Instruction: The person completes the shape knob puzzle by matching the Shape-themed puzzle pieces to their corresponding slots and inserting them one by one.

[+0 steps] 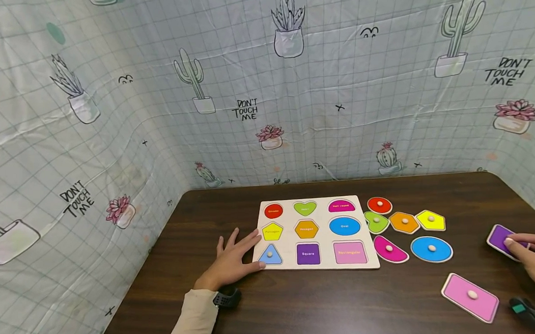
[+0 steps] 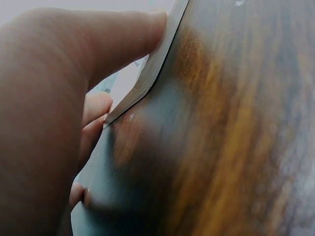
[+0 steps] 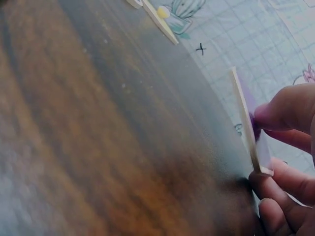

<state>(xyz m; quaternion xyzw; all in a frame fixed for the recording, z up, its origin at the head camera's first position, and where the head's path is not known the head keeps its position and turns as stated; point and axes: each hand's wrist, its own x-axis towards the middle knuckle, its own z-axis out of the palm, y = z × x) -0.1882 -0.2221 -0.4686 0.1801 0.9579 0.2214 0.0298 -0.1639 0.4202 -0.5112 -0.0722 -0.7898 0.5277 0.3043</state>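
A white shape-puzzle board (image 1: pixel 286 263) lies on the table, with the blue triangle piece (image 1: pixel 264 258) sitting in its lower left recess. My left hand (image 1: pixel 231 261) rests at the board's lower left corner, fingers spread, its thumb touching the front edge. The board's edge (image 2: pixel 156 64) meets that thumb in the left wrist view. At the far right, my right hand (image 1: pixel 532 252) pinches the purple square piece (image 1: pixel 497 238) between thumb and fingers. The right wrist view has the purple square piece (image 3: pixel 243 113) tilted, its knob hidden by the fingertips.
Right of the board lie red circle (image 1: pixel 374 207), green heart (image 1: pixel 382 226), orange hexagon (image 1: pixel 397 225), yellow pentagon (image 1: pixel 435 224), magenta half-round (image 1: pixel 384 247) and blue oval (image 1: pixel 419 252) pieces. Nearer me is a pink rectangle piece (image 1: pixel 481 307). A patterned curtain (image 1: pixel 323 80) backs the table (image 1: pixel 324 311).
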